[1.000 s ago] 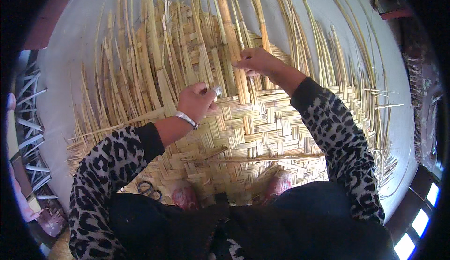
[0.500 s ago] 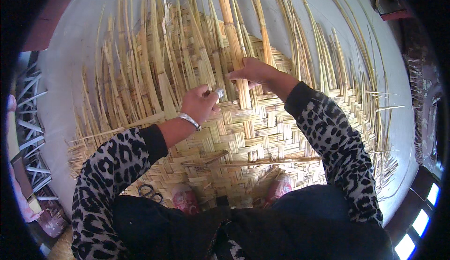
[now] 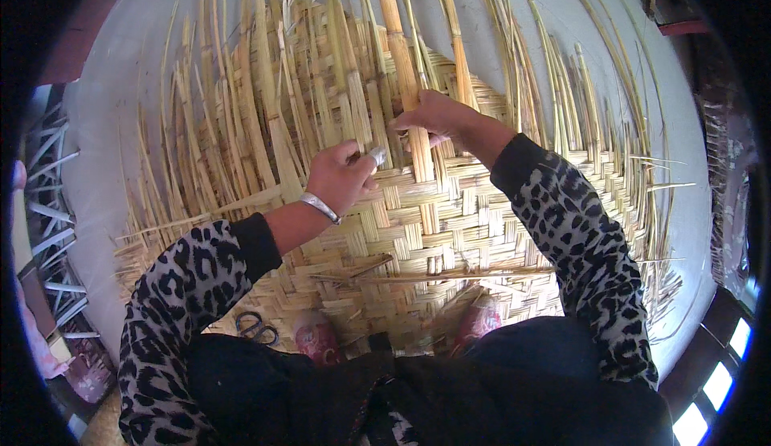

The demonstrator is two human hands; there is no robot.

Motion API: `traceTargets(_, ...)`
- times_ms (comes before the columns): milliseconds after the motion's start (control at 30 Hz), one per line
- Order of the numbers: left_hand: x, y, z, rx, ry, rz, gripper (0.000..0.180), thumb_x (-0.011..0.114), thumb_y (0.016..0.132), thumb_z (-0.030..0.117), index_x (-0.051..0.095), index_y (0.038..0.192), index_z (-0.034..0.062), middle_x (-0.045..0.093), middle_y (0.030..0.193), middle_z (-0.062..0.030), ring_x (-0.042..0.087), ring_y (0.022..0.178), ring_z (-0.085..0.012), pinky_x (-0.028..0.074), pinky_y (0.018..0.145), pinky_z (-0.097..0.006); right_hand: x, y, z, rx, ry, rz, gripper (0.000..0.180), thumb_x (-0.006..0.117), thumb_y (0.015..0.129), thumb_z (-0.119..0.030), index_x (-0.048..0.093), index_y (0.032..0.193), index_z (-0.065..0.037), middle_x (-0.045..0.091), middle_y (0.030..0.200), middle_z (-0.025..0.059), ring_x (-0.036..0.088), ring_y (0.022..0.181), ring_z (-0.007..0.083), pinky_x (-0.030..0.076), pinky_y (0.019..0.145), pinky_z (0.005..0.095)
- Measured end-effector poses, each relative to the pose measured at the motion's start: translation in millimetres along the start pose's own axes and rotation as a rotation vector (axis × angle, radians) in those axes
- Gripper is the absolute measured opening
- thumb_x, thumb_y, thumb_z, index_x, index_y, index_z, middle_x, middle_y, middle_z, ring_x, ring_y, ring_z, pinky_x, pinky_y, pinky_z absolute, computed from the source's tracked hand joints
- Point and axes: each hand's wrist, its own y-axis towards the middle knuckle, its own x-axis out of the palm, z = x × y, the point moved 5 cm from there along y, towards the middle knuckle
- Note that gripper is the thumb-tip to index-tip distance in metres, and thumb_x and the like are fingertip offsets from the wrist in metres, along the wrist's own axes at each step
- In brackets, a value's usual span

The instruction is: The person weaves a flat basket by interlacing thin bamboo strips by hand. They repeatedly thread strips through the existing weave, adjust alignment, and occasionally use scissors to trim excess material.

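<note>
Woven bamboo mat [image 3: 450, 229] spreads across the pale floor [image 3: 120, 124], loose strips fanning away from the person. Right hand [image 3: 438, 116] pinches a wide upright bamboo strip [image 3: 401, 60] at the woven edge. Left hand [image 3: 341, 177], curled narrow, presses the weave just beside it. Scissors [image 3: 257, 327] lie near the knees.

head cam | looks steeply down | close over woven mat [image 3: 450, 229] | fisheye, single view
</note>
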Motion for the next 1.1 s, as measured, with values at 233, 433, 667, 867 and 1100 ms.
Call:
traceTargets(233, -1.3, 1.9, -2.2, 0.023, 0.031, 0.018, 0.029, 0.067, 0.089, 0.022, 0.056, 0.075, -0.0007, 0.063, 0.066, -0.0079, 0.065, 0.056, -0.0133, 0.049, 0.046, -0.025, 0.5, -5.6, -0.8, -0.089, -0.055, 0.067, 0.045, 0.079, 0.072, -0.032, 0.063, 0.098, 0.001, 0.065, 0.086, 0.0108, 0.064, 0.077, 0.021, 0.056, 0.058, 0.035)
traceTargets(433, -1.4, 1.5, -2.4, 0.004, 0.044, 0.007, 0.029, 0.066, 0.09, 0.022, 0.056, 0.076, -0.0013, 0.063, 0.067, -0.0084, 0.065, 0.057, -0.013, 0.049, 0.046, -0.025, -0.6, -5.1, -1.8, -0.024, -0.032, 0.041, 0.05, 0.08, 0.071, -0.033, 0.063, 0.103, 0.001, 0.064, 0.088, 0.0107, 0.063, 0.075, 0.0202, 0.055, 0.058, 0.0346)
traceTargets(667, 0.7, 5.4, -4.9, -0.035, 0.079, 0.021, 0.025, 0.064, 0.087, 0.018, 0.057, 0.08, -0.0044, 0.063, 0.069, -0.0119, 0.068, 0.059, -0.0173, 0.052, 0.051, -0.028, 5.0, -10.8, 2.1, -0.082, 0.081, -0.062, 0.055, 0.08, 0.073, -0.034, 0.061, 0.113, 0.0, 0.065, 0.096, 0.0115, 0.062, 0.082, 0.0204, 0.052, 0.064, 0.0363)
traceTargets(867, 8.8, 17.1, -4.0, 0.184, 0.322, -0.062, 0.028, 0.063, 0.082, 0.009, 0.062, 0.107, -0.0039, 0.066, 0.092, -0.0187, 0.069, 0.077, -0.0255, 0.052, 0.067, -0.033, 9.5, -26.2, -3.5, -0.167, 0.115, -0.16, 0.046, 0.075, 0.08, -0.029, 0.064, 0.115, -0.001, 0.067, 0.107, 0.0092, 0.06, 0.098, 0.0176, 0.043, 0.091, 0.0306)
traceTargets(1100, 8.2, 18.8, -11.4, 0.259, 0.392, -0.183, 0.028, 0.061, 0.082, 0.005, 0.063, 0.11, 0.0002, 0.065, 0.099, -0.0179, 0.065, 0.089, -0.0274, 0.05, 0.078, -0.035, 10.5, -34.1, -3.8, -0.212, 0.221, -0.036, 0.041, 0.074, 0.083, -0.021, 0.063, 0.116, 0.0, 0.067, 0.107, 0.0086, 0.06, 0.096, 0.0148, 0.045, 0.09, 0.0295)
